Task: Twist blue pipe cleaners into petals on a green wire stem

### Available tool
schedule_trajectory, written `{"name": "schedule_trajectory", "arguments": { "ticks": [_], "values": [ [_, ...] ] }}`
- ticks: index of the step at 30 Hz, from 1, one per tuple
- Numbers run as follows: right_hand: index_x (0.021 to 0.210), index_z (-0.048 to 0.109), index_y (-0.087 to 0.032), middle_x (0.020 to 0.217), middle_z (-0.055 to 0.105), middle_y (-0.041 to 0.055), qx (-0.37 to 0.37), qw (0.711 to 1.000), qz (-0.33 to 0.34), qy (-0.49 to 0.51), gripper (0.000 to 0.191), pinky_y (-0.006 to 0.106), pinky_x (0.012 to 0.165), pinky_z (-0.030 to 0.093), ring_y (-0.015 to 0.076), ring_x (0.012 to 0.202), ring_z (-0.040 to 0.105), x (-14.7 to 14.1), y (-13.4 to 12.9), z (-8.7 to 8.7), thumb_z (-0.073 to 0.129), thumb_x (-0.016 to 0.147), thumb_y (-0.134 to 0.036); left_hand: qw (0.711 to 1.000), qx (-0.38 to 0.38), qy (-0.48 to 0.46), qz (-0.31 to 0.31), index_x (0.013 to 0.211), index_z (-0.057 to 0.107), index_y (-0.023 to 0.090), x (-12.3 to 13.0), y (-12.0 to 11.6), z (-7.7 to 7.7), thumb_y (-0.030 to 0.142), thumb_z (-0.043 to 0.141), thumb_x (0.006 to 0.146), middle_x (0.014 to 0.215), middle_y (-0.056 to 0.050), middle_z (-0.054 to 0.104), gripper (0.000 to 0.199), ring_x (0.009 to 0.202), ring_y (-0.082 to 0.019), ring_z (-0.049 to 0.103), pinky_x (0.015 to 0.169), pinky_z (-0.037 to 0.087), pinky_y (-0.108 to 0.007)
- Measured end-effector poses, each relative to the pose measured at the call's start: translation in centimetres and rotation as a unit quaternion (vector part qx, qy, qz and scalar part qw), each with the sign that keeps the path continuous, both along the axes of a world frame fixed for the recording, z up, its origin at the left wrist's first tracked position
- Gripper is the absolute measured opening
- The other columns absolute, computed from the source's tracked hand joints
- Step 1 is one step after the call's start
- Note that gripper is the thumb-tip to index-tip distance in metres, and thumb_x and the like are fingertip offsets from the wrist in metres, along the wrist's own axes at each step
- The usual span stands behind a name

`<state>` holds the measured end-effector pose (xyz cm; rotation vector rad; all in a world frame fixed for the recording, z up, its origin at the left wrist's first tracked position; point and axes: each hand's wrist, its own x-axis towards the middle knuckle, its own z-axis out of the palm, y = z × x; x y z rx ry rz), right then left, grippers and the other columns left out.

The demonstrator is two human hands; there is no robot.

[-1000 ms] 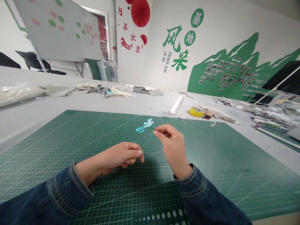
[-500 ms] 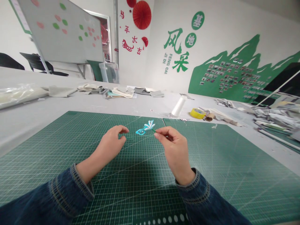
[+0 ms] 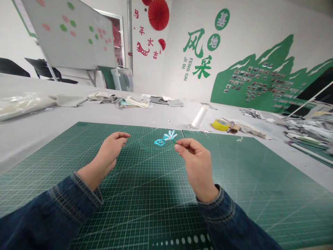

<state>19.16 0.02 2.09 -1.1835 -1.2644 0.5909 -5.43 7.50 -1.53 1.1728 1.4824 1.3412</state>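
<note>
**Two Hands, One Beaded Sprig, Two Cutting Mats**

Two bare hands are at work, the left hand [image 3: 109, 149] holding nothing and the right hand [image 3: 197, 166] pinching one turquoise-and-white beaded sprig [image 3: 165, 138]. Beneath them lie two green gridded cutting mats [image 3: 52, 170]. Beyond stand one yellow roll of tape [image 3: 220, 125], one white thread cone [image 3: 199, 116], one white wheeled whiteboard [image 3: 67, 34], two black chairs [image 3: 43, 70] and three red paper fans [image 3: 158, 14], one cut off by the frame.
</note>
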Motion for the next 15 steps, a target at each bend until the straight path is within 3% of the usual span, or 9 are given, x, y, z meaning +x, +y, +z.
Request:
{"name": "schedule_trajectory", "arguments": {
  "ticks": [6,8,10,12,15],
  "values": [
    [0.083,0.070,-0.022,0.072,0.065,-0.0003,-0.023,0.997,0.023,0.063,0.007,0.030,0.063,0.045,0.0149,0.067,0.056,0.2,0.5,-0.4,0.070,0.077,-0.026,0.998,0.047,0.015,0.048,0.080,0.066,0.017,-0.6,0.3,0.4,0.011,0.055,0.065,0.087,-0.004,0.066,0.020,0.090,-0.020,0.060,0.083,0.045,-0.033],
    [0.082,0.069,-0.022,0.071,0.065,-0.0004,-0.026,0.997,0.041,0.055,0.006,0.029,0.062,0.044,0.0146,0.066,0.055,-0.1,0.3,-0.3,0.070,0.077,-0.025,0.997,0.076,-0.017,-0.006,0.082,0.065,0.017,0.8,-0.8,1.0,0.015,0.058,0.070,0.088,-0.004,0.066,0.014,0.090,-0.020,0.060,0.086,0.047,-0.034],
    [0.081,0.069,-0.022,0.072,0.065,-0.0008,-0.031,0.996,0.069,0.055,0.005,0.029,0.062,0.044,0.0142,0.066,0.055,-0.5,0.0,-0.2,0.070,0.077,-0.024,0.982,0.083,-0.128,-0.116,0.088,0.065,0.016,2.9,-2.3,1.6,0.023,0.061,0.078,0.097,-0.006,0.067,0.013,0.096,-0.020,0.061,0.091,0.048,-0.035],
    [0.081,0.069,-0.022,0.073,0.065,-0.0014,-0.034,0.992,0.101,0.066,0.005,0.028,0.064,0.045,0.0138,0.067,0.056,-1.0,-0.4,0.0,0.071,0.076,-0.022,0.944,0.064,-0.242,-0.216,0.099,0.063,0.015,5.0,-3.7,1.9,0.027,0.059,0.085,0.111,-0.009,0.066,0.019,0.107,-0.021,0.060,0.097,0.047,-0.036],
    [0.081,0.069,-0.023,0.076,0.066,-0.0013,-0.031,0.989,0.124,0.078,0.005,0.028,0.066,0.046,0.0138,0.069,0.058,-1.3,-0.7,0.2,0.069,0.077,-0.020,0.887,-0.011,-0.355,-0.296,0.106,0.060,0.015,7.2,-5.2,1.9,0.032,0.054,0.091,0.115,-0.012,0.066,0.024,0.108,-0.021,0.061,0.100,0.046,-0.037]
  ]
}}
